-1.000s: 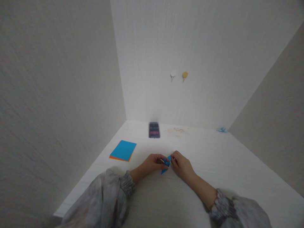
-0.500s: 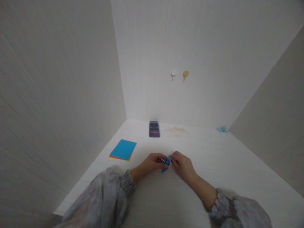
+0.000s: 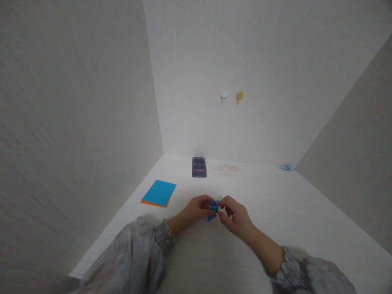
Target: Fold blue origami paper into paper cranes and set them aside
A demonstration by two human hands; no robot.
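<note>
Pinching entry: the person is gripping a folded blue paper piece (image 3: 213, 208) between both hands, low over the white table (image 3: 275, 204), near its middle

- Change: over the last second the right hand (image 3: 235, 216) is rolling its wrist down and curling its fingers (image 3: 221, 203) higher onto the piece. The blue is showing smaller and more bunched than before, and its lower tip is poking out less. Judged from this, the paper is being pressed tighter, not released.
- Left hand (image 3: 196, 209): closed, with thumb and fingertips nipping the piece's left edge.
- Right hand: closed in a thumb-and-forefinger pinch on its right edge, other fingers loosely curled.
- Position: the piece is sitting directly between the two sets of fingertips, touching both.
- Nearby: a stack of coloured paper sheets (image 3: 159, 193) is lying well apart to the left
</note>
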